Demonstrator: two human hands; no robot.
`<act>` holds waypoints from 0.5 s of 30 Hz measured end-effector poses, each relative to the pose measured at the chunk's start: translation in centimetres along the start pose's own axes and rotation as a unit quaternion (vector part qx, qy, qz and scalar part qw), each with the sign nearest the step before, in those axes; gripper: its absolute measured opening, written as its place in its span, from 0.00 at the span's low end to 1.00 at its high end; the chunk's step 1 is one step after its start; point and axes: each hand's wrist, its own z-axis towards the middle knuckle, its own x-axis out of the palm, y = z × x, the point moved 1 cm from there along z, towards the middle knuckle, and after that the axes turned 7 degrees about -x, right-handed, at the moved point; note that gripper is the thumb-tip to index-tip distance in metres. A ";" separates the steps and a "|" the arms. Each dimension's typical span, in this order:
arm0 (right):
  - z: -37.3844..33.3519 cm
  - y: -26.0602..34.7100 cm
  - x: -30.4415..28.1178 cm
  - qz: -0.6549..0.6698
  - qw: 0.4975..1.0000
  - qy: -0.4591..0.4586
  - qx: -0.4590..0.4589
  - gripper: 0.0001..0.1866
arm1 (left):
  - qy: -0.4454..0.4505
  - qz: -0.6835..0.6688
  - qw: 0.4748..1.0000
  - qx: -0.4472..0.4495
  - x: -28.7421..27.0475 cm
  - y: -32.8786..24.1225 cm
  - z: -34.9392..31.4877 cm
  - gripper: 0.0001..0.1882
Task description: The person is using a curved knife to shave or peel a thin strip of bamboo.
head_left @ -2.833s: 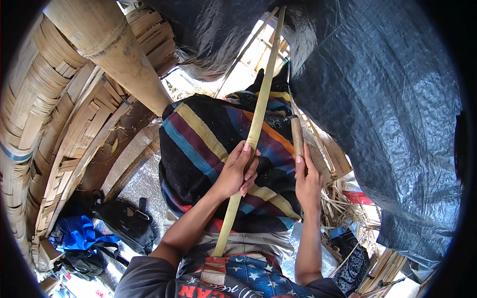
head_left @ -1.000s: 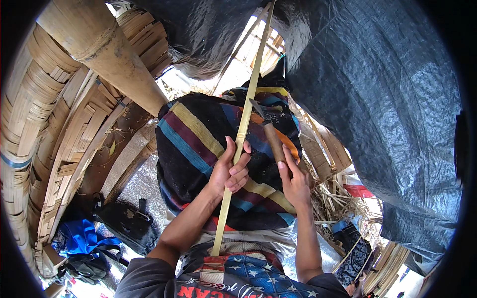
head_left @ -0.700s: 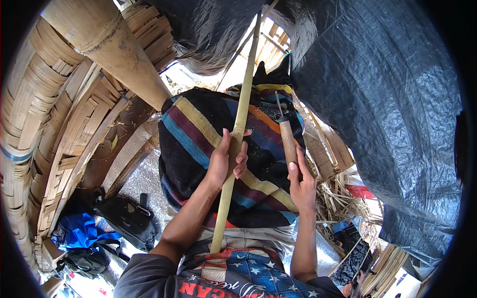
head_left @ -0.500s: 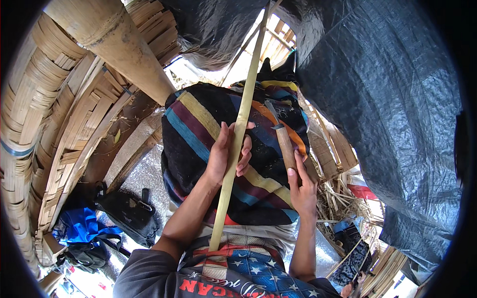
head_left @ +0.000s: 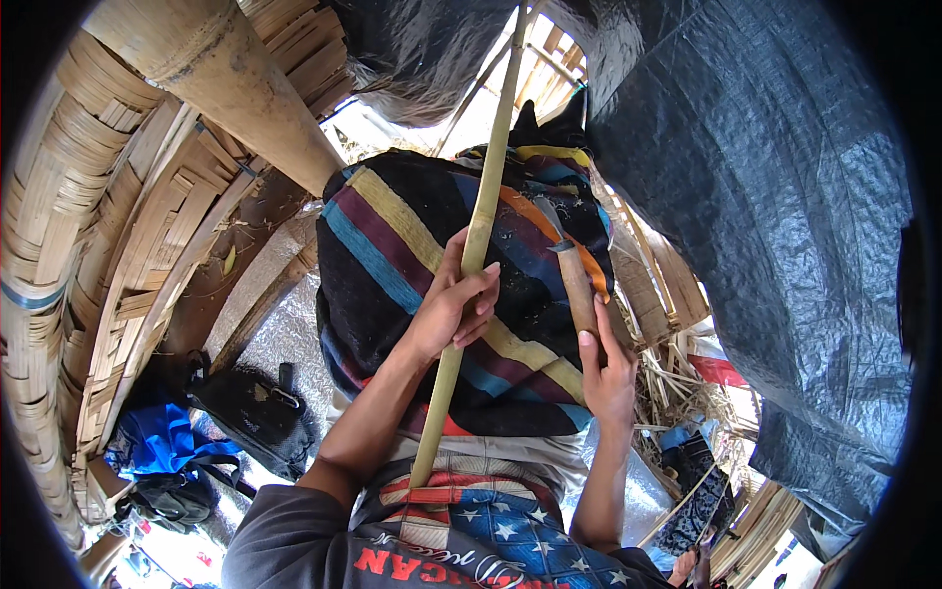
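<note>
A long pale bamboo strip (head_left: 442, 393) runs from my waist up past the far side of my lap. My left hand (head_left: 457, 302) is closed round its middle, thumb lying across the front. In my right hand (head_left: 608, 365) is a knife (head_left: 574, 275) with a long wooden handle, its short dark blade pointing away from me. The knife stays to the right of the strip, not touching it. Beneath both hands a black cloth with coloured stripes (head_left: 378, 240) covers my lap, with small pale specks on it.
A thick bamboo pole (head_left: 226, 83) and a woven bamboo wall (head_left: 108, 196) stand on the left. Dark plastic sheeting (head_left: 756, 196) hangs on the right. A black bag (head_left: 257, 414) and a blue bag (head_left: 162, 442) lie at lower left. Loose bamboo slivers (head_left: 672, 383) lie right of my lap.
My left hand's grip has changed: the thumb now crosses over the strip and the fingers wrap it. The strip has turned slightly. My right hand with the knife has shifted a little right.
</note>
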 end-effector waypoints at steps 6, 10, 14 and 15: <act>0.1 -0.1 0.2 0.021 1.000 0.012 0.007 0.25 | -0.032 0.004 0.999 -0.025 0.1 0.4 2.2 0.29; 0.2 0.1 0.0 0.002 1.000 0.011 0.000 0.25 | -0.037 -0.021 0.999 -0.030 0.6 1.0 3.6 0.25; -0.3 -0.2 -0.3 0.010 1.000 -0.016 -0.010 0.25 | -0.030 -0.036 0.998 -0.039 2.0 1.2 3.2 0.22; -0.4 -0.2 -0.6 0.003 1.000 -0.009 -0.001 0.25 | -0.038 -0.033 0.998 -0.044 2.5 1.3 2.8 0.21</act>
